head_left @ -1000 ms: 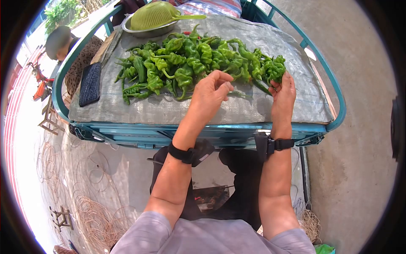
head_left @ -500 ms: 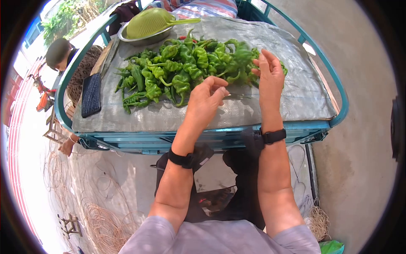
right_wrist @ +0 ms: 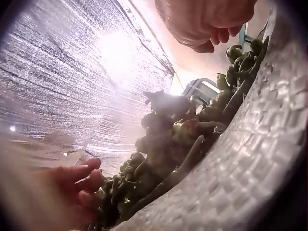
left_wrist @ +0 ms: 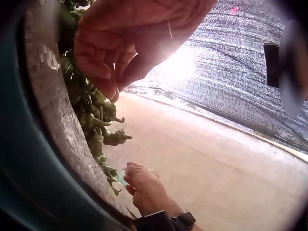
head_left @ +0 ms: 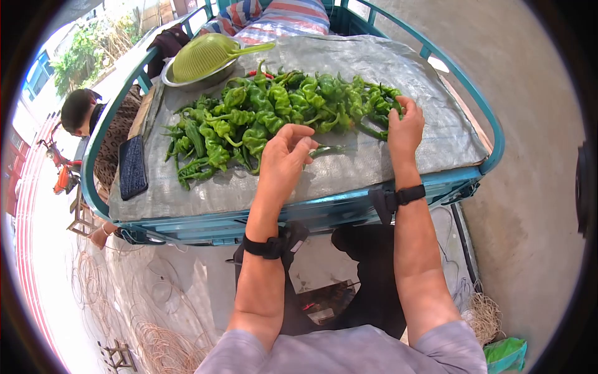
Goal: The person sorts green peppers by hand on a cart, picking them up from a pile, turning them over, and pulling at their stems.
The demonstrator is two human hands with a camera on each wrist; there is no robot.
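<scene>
A heap of wrinkled green peppers (head_left: 255,118) lies on a grey woven sheet (head_left: 205,202). My left hand (head_left: 286,159) hovers at the heap's near edge, fingers loosely bent and thumb close to the fingertips. Just beyond those fingertips lies a slim green pepper (head_left: 328,151), apart from the heap. At the right end of the heap is my right hand (head_left: 406,128), its bent fingers close over the peppers there. The right wrist view shows nothing in the right hand (right_wrist: 211,24); the left wrist view shows none in the left hand (left_wrist: 130,43).
A yellow-green strainer (head_left: 202,59) sits in a metal bowl (head_left: 218,78) behind the heap. A dark phone (head_left: 132,168) lies at the left edge. Teal rails (head_left: 464,103) curve round the cart bed. Another person (head_left: 78,112) bends beside the cart's left side.
The right hand moved left over the heap, then back to its right end. The left hand stayed near the front edge. The person at left bends lower, one hand now showing below the rail.
</scene>
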